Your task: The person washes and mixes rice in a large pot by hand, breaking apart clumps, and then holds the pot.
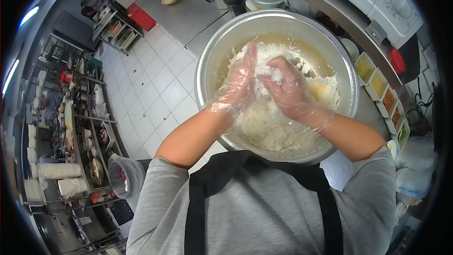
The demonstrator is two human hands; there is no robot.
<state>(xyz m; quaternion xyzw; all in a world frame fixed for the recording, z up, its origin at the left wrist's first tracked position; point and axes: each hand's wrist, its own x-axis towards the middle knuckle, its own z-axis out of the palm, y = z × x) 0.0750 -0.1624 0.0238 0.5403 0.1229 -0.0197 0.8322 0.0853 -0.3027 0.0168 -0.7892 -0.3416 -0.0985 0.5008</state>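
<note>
Kitchen's got a steel surface [177, 19] up top, big metal bowl [348, 85] center-right; left hand [242, 80] grip's flat open, right hand [291, 89] grip's curled around white crumbly mix [276, 134].

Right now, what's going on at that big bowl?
A person in a grey top is working white, crumbly food in a large, round, silver metal bowl, wearing clear plastic gloves. The left hand is extended against the food; the right hand is curled beside a white clump, its grip unclear. A pale yellow patch shows right of it, inside the bowl.
</note>
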